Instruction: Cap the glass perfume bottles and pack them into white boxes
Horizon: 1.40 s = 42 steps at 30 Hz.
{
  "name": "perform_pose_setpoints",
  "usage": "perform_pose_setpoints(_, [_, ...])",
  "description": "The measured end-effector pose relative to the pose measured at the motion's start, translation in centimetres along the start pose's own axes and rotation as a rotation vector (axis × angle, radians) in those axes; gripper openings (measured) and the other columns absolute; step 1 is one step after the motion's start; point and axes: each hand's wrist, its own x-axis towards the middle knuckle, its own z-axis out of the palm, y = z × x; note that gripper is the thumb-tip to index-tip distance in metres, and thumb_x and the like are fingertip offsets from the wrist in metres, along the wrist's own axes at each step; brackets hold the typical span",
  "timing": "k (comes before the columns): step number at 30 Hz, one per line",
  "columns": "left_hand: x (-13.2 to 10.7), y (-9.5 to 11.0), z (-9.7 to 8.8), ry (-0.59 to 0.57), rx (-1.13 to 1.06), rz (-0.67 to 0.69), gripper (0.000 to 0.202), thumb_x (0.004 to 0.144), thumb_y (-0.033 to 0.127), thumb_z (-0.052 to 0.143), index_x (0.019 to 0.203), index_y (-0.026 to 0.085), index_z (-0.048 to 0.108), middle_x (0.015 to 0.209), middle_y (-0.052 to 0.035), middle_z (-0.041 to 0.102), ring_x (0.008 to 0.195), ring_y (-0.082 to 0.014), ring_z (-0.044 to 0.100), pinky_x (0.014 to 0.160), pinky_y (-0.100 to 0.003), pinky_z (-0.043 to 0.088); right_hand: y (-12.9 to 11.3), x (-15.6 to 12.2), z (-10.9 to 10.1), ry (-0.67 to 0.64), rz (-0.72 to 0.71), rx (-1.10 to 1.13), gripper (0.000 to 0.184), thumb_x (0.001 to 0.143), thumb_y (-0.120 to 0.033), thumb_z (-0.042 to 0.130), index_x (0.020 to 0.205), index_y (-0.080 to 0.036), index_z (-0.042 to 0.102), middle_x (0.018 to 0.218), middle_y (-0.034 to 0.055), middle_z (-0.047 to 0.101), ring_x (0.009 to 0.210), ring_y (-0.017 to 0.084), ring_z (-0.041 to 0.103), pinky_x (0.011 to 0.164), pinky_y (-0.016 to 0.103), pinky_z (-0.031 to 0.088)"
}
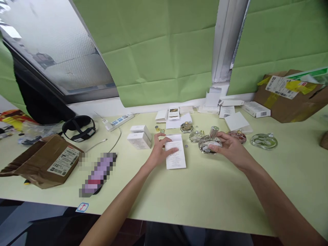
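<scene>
My left hand (160, 152) lies on a white printed leaflet (175, 153) on the pale green table (205, 194), with its fingers stretched over the paper's left side. My right hand (230, 147) is wrapped round a round clear glass perfume bottle (208, 142) with a silver cap, which rests on the table just right of the leaflet. Behind it stand two smaller perfume bottles (186, 127) (196, 135). A reddish bottle (239, 136) lies behind my right hand.
Two white boxes (139, 136) stand left of the leaflet. A flat clear bottle (263, 140) lies at the right. Open cartons and papers (225, 111) line the wall. Cardboard boxes (289, 97) (46, 160), a black strap (79, 128) and a power strip (120, 121) sit around.
</scene>
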Motion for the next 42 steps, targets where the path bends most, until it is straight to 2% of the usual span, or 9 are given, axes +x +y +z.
perform_pose_setpoints(5, [0.4,1.3,2.4,0.261,0.037,0.338,0.02,0.083,0.04,0.069,0.093,0.023,0.063,0.134,-0.0084,0.038,0.106,-0.0201,0.057,0.096,-0.041,0.049,-1.4,-0.6,-0.8,0.017,0.0,-0.133,0.049,0.07,-0.045,0.079,0.109,-0.023,0.063,0.113,0.0092,0.071,0.104,0.028,0.066,0.087,0.04,0.054])
perform_pose_setpoints(7, [0.8,1.3,3.7,0.313,0.04,0.456,0.017,0.084,0.034,0.068,0.094,0.022,0.064,0.122,-0.0085,0.048,0.099,-0.0188,0.059,0.089,-0.038,0.051,-2.9,-0.3,-0.7,0.0,-0.036,-0.167,0.049,0.07,-0.045,0.079,0.111,-0.023,0.062,0.118,0.0096,0.069,0.105,0.029,0.065,0.086,0.04,0.055])
perform_pose_setpoints(10, [1.3,1.3,5.0,0.355,0.055,0.532,0.02,0.084,0.032,0.068,0.101,0.021,0.062,0.109,-0.0079,0.055,0.102,-0.02,0.059,0.084,-0.033,0.052,-5.6,0.9,0.1,-0.061,-0.091,-0.243,0.053,0.073,-0.046,0.076,0.118,-0.026,0.058,0.12,0.0088,0.066,0.101,0.028,0.066,0.071,0.036,0.058])
perform_pose_setpoints(13, [1.8,1.3,5.4,0.341,0.005,0.527,0.033,0.082,0.034,0.071,0.108,0.021,0.056,0.111,-0.0087,0.058,0.108,-0.0216,0.059,0.083,-0.033,0.053,-7.6,2.6,1.4,-0.178,-0.144,-0.361,0.048,0.076,-0.048,0.072,0.117,-0.03,0.053,0.111,0.0067,0.067,0.089,0.025,0.065,0.058,0.031,0.054])
perform_pose_setpoints(17, [2.3,0.9,5.6,0.307,-0.181,0.436,0.043,0.077,0.037,0.075,0.109,0.021,0.051,0.109,-0.007,0.06,0.095,-0.0177,0.063,0.077,-0.031,0.056,-8.5,4.2,2.8,-0.313,-0.187,-0.569,0.037,0.082,-0.052,0.063,0.107,-0.029,0.048,0.105,0.0052,0.065,0.065,0.016,0.057,0.048,0.027,0.045])
perform_pose_setpoints(22, [2.1,0.3,5.7,0.264,-0.359,0.33,0.033,0.082,0.034,0.07,0.105,0.021,0.05,0.107,-0.0049,0.061,0.09,-0.0136,0.064,0.084,-0.033,0.057,-8.4,4.6,3.5,-0.311,-0.19,-0.738,0.036,0.087,-0.055,0.052,0.109,-0.027,0.044,0.111,0.0086,0.062,0.052,0.01,0.046,0.041,0.025,0.035])
perform_pose_setpoints(33, [1.2,0.3,4.8,0.241,-0.272,0.411,0.033,0.081,0.035,0.072,0.103,0.02,0.053,0.099,-0.004,0.064,0.087,-0.014,0.065,0.085,-0.035,0.058,-8.2,5.1,3.6,-0.362,-0.408,-0.875,0.027,0.088,-0.05,0.053,0.101,-0.027,0.047,0.085,-0.0001,0.06,0.065,0.016,0.051,0.058,0.029,0.037])
perform_pose_setpoints(38, [1.1,0.3,5.0,0.238,-0.27,0.384,0.035,0.08,0.037,0.072,0.104,0.021,0.052,0.101,-0.0034,0.063,0.086,-0.0136,0.066,0.082,-0.032,0.058,-7.9,5.5,3.3,-0.355,-0.55,-0.913,0.023,0.083,-0.043,0.06,0.092,-0.024,0.052,0.1,0.0048,0.058,0.081,0.02,0.052,0.064,0.03,0.039])
perform_pose_setpoints(42, [1.1,0.3,5.0,0.231,-0.3,0.35,0.039,0.08,0.037,0.073,0.108,0.022,0.05,0.104,-0.0037,0.063,0.085,-0.0136,0.066,0.084,-0.034,0.057,-7.9,5.5,3.7,-0.323,-0.554,-0.916,0.022,0.082,-0.042,0.063,0.091,-0.023,0.053,0.099,0.0041,0.059,0.083,0.02,0.053,0.065,0.029,0.038])
